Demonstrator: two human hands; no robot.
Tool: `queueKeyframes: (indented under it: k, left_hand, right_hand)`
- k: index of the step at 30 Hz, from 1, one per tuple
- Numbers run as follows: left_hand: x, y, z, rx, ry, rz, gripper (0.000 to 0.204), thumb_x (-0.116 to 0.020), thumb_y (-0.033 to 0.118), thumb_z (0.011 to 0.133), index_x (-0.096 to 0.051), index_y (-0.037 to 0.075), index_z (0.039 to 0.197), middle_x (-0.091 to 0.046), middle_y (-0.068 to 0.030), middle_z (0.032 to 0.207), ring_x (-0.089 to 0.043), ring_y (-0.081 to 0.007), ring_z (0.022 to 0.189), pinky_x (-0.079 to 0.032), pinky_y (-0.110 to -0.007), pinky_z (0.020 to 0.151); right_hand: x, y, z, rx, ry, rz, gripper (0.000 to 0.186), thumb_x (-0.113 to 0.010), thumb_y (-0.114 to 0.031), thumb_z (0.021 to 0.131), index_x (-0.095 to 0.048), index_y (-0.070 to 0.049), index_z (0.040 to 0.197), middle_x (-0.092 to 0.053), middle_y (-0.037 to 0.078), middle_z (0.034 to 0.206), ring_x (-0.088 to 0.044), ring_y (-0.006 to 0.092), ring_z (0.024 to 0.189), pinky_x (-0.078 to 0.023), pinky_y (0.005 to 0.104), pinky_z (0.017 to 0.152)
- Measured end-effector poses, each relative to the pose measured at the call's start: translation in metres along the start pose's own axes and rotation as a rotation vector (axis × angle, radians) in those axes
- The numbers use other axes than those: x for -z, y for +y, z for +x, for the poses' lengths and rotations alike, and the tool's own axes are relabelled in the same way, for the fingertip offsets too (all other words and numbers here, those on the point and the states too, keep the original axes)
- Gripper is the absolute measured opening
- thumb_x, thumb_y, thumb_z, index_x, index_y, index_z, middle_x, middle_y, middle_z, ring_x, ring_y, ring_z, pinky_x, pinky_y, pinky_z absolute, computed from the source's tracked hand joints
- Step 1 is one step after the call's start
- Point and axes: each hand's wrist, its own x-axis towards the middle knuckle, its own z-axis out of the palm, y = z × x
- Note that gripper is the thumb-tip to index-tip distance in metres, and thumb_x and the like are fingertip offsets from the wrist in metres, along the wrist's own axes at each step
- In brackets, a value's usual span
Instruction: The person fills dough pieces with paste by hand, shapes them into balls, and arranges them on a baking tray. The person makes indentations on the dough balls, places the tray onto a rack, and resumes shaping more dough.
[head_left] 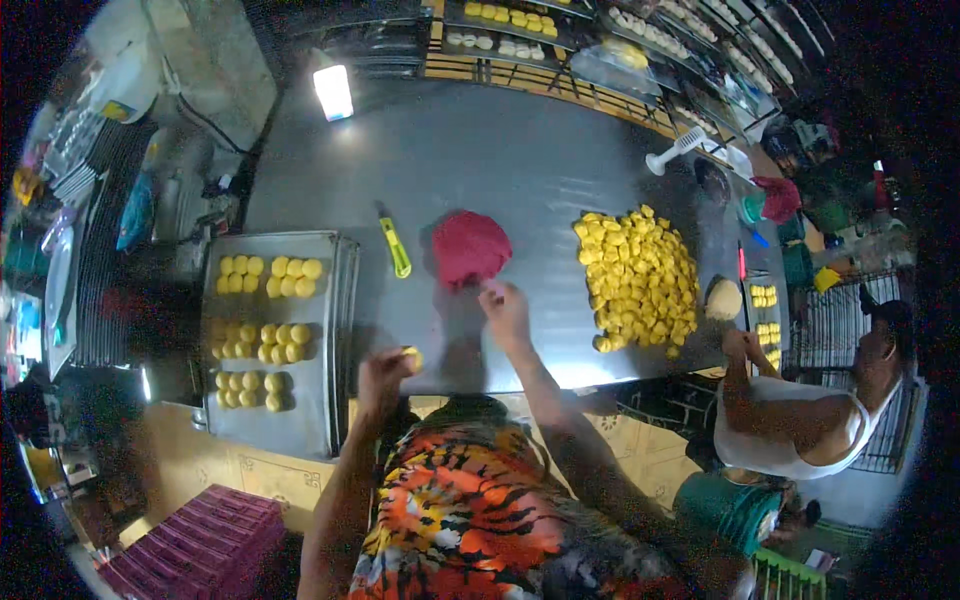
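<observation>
My left hand [381,381], near the table's front edge, is closed around a small yellow dough piece [412,359]. Further forward, the fingers of my right hand [508,314] are pinched together at the near edge of a large dark-pink mound of paste [470,249]. A bit of pink shows at those fingertips. Left of the mound lies a yellow-green utility knife [396,246]. To the right, many yellow dough pieces [638,285] are heaped on the table. A metal tray [312,395] at the left bears clusters of round yellow dough balls [285,343].
A bright lamp [333,93] and a small white fan [677,149] stand on the grey metal table [430,140]. Racks of filled trays [640,55] rise behind it. A co-worker [800,420] works at the right, beside a pale dough lump [724,299]. Purple crates [200,545] sit lower left.
</observation>
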Motion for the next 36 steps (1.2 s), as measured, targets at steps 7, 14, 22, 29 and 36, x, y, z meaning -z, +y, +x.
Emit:
queueKeyframes:
  k: [7,14,22,29,36]
  left_hand:
    - [0.053,0.011,-0.037,-0.109,0.171,0.055,0.038,-0.073,0.021,0.088,-0.063,-0.003,0.116,-0.068,-0.0094,0.099,-0.064,-0.0135,0.086,-0.052,-0.028,0.077]
    - [0.020,-0.007,-0.046,-0.147,0.221,0.066,0.034,-0.076,0.027,0.085,-0.067,-0.005,0.095,-0.070,-0.0082,0.083,-0.066,-0.0136,0.072,-0.052,-0.029,0.067]
    - [-0.044,-0.030,-0.023,-0.149,0.306,-0.006,0.033,-0.069,0.022,0.091,-0.066,-0.009,0.102,-0.070,-0.0119,0.088,-0.068,-0.0179,0.079,-0.055,-0.030,0.070]
    - [-0.076,0.006,0.003,-0.113,0.060,0.126,0.037,-0.071,0.023,0.090,-0.064,-0.008,0.108,-0.068,-0.0128,0.101,-0.068,-0.0243,0.090,-0.056,-0.033,0.081]
    - [-0.066,0.019,0.032,-0.108,0.014,0.023,0.030,-0.068,0.022,0.091,-0.066,-0.003,0.106,-0.067,-0.0099,0.096,-0.064,-0.0182,0.083,-0.053,-0.030,0.073]
  right_hand:
    - [-0.016,0.003,0.041,0.021,0.442,-0.577,0.033,-0.075,-0.014,0.077,-0.066,-0.003,0.107,-0.062,0.015,0.088,-0.061,0.0331,0.090,-0.050,0.0432,0.077]
    - [-0.019,0.028,0.043,0.138,0.514,-0.624,0.026,-0.074,-0.017,0.078,-0.066,-0.003,0.099,-0.065,0.013,0.086,-0.062,0.0333,0.089,-0.049,0.0441,0.081]
    - [0.020,-0.012,0.040,-0.039,-0.180,-0.276,0.026,-0.073,-0.022,0.084,-0.070,-0.001,0.099,-0.071,0.015,0.089,-0.068,0.0263,0.084,-0.052,0.0363,0.079]
    - [0.018,-0.079,-0.035,0.169,-0.308,-0.141,0.018,-0.069,-0.012,0.083,-0.069,-0.002,0.098,-0.071,0.015,0.090,-0.068,0.0300,0.081,-0.053,0.0370,0.076]
    - [-0.006,-0.060,-0.076,-0.027,-0.474,0.255,0.020,-0.066,-0.021,0.090,-0.072,-0.009,0.104,-0.071,0.012,0.098,-0.066,0.0255,0.094,-0.051,0.0351,0.082]
